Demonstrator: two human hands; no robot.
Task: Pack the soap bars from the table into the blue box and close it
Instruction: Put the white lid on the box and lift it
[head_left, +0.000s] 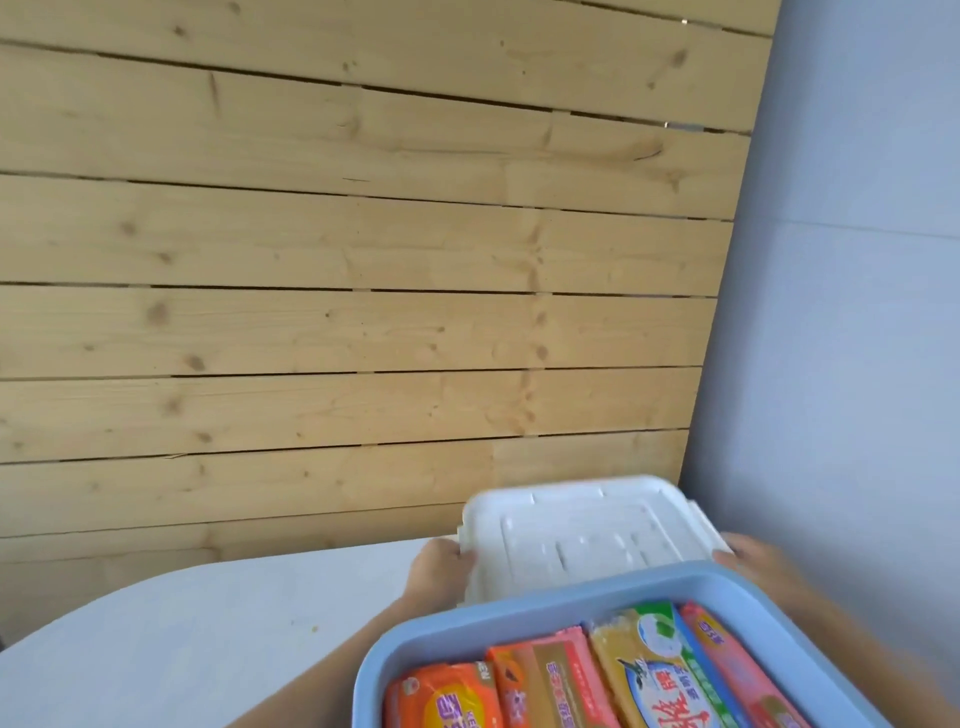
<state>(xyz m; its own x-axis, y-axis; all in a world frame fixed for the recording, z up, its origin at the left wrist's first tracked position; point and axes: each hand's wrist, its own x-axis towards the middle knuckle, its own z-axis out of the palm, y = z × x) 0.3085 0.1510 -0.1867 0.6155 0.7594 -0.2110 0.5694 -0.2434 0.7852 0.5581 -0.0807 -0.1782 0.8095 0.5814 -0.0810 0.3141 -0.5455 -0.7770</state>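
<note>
This looks like a plain domestic or makeshift indoor corner rather than a shop or lab, though the narrow view leaves that uncertain. A wall of pale, knotty horizontal pine planks (337, 234) with dark gaps between the boards fills the scene from nine o'clock round to one o'clock. At three o'clock stands a smooth, pale grey-blue painted wall (857, 312), meeting the planks in a corner. At seven o'clock lies a light grey tabletop with a rounded edge (182, 634), bare and matte. The finish is simple and unadorned, with soft, even daylight across everything.
</note>
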